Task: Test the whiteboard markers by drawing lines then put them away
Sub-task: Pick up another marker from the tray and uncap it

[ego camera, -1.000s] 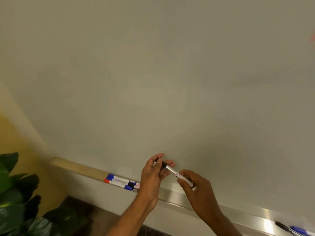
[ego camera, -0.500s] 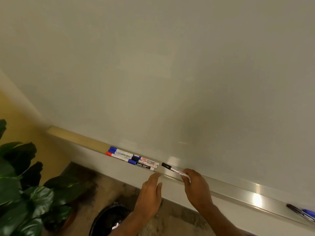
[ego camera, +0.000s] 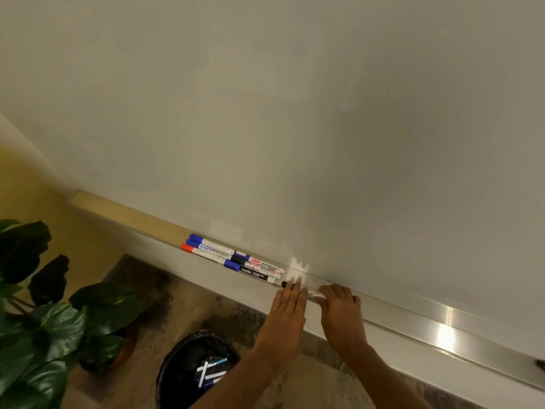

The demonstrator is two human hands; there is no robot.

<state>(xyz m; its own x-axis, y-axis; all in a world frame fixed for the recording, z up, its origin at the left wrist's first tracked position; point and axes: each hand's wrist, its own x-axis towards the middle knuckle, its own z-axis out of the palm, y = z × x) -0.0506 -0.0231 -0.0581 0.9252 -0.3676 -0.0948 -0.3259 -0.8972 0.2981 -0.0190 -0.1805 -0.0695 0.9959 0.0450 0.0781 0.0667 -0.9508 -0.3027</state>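
A black-capped marker (ego camera: 313, 294) lies along the metal tray (ego camera: 413, 318) under the blank whiteboard (ego camera: 295, 113). My right hand (ego camera: 339, 311) has its fingers curled over the marker's right end. With straight fingers, my left hand (ego camera: 290, 302) reaches over the marker near its black cap, which sticks out to the left. Just left of it, several capped markers (ego camera: 233, 258) with blue, red and black caps lie side by side on the tray.
Below the tray on the floor stands a black bin (ego camera: 177, 376) with several markers in it. A large-leaved potted plant (ego camera: 44, 320) fills the lower left. Another dark object (ego camera: 541, 363) lies on the tray at the right edge.
Both hands held the marker up in front of the board, then lowered it onto the tray. My left hand has since reached up over its capped end.
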